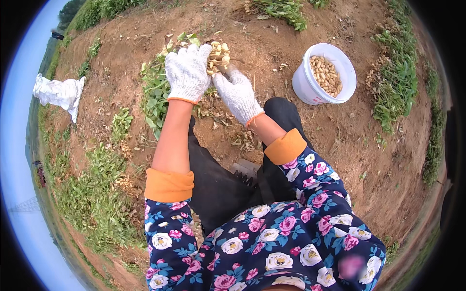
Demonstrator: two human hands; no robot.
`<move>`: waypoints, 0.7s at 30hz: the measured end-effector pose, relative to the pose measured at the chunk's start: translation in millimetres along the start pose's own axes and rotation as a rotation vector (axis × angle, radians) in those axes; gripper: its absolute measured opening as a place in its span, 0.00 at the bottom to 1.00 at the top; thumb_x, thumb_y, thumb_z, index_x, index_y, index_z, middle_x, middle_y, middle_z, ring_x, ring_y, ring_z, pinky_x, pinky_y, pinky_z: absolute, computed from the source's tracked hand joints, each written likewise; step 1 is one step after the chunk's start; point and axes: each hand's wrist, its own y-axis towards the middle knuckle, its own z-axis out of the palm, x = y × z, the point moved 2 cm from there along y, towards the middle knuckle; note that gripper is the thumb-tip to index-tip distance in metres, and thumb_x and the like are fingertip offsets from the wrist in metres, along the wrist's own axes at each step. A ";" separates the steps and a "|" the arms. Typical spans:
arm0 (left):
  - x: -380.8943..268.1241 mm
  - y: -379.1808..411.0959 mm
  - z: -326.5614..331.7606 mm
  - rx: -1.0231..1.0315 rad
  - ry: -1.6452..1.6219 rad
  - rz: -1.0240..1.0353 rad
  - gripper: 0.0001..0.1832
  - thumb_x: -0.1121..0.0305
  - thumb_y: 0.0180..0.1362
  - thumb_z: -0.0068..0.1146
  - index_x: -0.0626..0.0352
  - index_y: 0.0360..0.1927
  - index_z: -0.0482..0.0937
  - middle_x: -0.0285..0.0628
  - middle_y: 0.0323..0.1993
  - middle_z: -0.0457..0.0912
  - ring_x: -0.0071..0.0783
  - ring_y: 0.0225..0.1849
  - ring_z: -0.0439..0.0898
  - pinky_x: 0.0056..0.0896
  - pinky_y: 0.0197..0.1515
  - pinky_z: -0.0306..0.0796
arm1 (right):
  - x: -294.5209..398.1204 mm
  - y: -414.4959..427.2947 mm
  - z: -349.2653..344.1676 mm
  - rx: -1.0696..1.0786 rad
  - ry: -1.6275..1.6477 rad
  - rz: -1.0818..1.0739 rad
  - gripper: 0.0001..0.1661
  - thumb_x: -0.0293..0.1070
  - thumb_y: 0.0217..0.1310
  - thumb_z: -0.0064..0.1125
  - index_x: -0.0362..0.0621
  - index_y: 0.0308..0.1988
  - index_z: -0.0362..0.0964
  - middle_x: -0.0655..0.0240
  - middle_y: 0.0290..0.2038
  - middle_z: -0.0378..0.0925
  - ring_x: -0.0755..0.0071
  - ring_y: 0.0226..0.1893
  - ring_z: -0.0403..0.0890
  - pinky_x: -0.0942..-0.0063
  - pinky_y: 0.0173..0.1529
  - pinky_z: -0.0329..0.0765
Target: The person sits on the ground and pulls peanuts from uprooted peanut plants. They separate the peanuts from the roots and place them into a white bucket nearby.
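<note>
My left hand, in a white knit glove with an orange cuff edge, is closed around a pulled-up peanut plant. Its green leaves hang to the left of and below the glove. A cluster of pale peanut pods sticks out on the right side of that grip. My right hand, gloved the same way, is just below the cluster, thumb and fingers at the lower pods. Its fingertips are blurred, and whether a pod is pinched there is unclear.
A white plastic bucket partly filled with picked peanuts stands to the right on bare soil. Rows of peanut plants lie left and right. A white sack stands far left. My knees are on either side.
</note>
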 end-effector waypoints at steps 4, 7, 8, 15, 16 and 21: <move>4.3 -3.9 3.1 -0.087 -0.091 0.062 0.26 0.62 0.38 0.67 0.48 0.45 0.76 0.37 0.37 0.77 0.37 0.42 0.76 0.41 0.42 0.66 | 4.4 2.3 0.7 0.109 0.336 0.259 0.23 0.39 0.57 0.58 0.34 0.48 0.71 0.64 0.35 0.78 0.79 0.33 0.76 0.78 0.36 0.74; 2.6 -3.6 0.6 -0.011 -0.084 0.065 0.27 0.63 0.36 0.67 0.47 0.45 0.76 0.38 0.36 0.77 0.37 0.41 0.76 0.41 0.42 0.65 | 23.4 1.7 1.2 0.135 0.431 0.352 0.21 0.39 0.57 0.59 0.37 0.47 0.72 0.66 0.35 0.78 0.79 0.33 0.76 0.77 0.35 0.74; 3.8 -4.6 0.8 0.022 -0.101 0.049 0.28 0.63 0.34 0.68 0.47 0.45 0.75 0.38 0.35 0.76 0.38 0.40 0.76 0.41 0.42 0.65 | 31.9 0.4 0.8 0.140 0.424 0.345 0.20 0.38 0.57 0.60 0.39 0.46 0.72 0.69 0.34 0.77 0.80 0.32 0.75 0.78 0.33 0.73; 13.8 -4.2 14.9 -0.044 0.018 0.045 0.22 0.63 0.44 0.60 0.48 0.47 0.75 0.39 0.37 0.77 0.37 0.42 0.76 0.41 0.41 0.66 | 27.5 4.3 3.3 0.250 0.418 0.358 0.18 0.40 0.59 0.59 0.41 0.45 0.71 0.75 0.28 0.74 0.84 0.24 0.70 0.82 0.26 0.67; 13.4 -4.0 15.7 -0.031 0.019 0.051 0.21 0.63 0.46 0.57 0.48 0.48 0.75 0.39 0.37 0.77 0.37 0.42 0.76 0.41 0.41 0.66 | 26.1 1.8 8.4 0.213 0.444 0.342 0.16 0.41 0.59 0.59 0.43 0.42 0.72 0.75 0.27 0.74 0.85 0.22 0.69 0.83 0.24 0.65; 24.3 -3.8 25.6 -0.017 0.174 -0.031 0.18 0.65 0.52 0.50 0.48 0.48 0.75 0.38 0.38 0.78 0.36 0.43 0.76 0.42 0.40 0.66 | 26.2 -13.7 17.4 0.233 0.290 0.246 0.11 0.39 0.60 0.57 0.45 0.30 0.67 0.76 0.22 0.70 0.87 0.21 0.67 0.82 0.23 0.64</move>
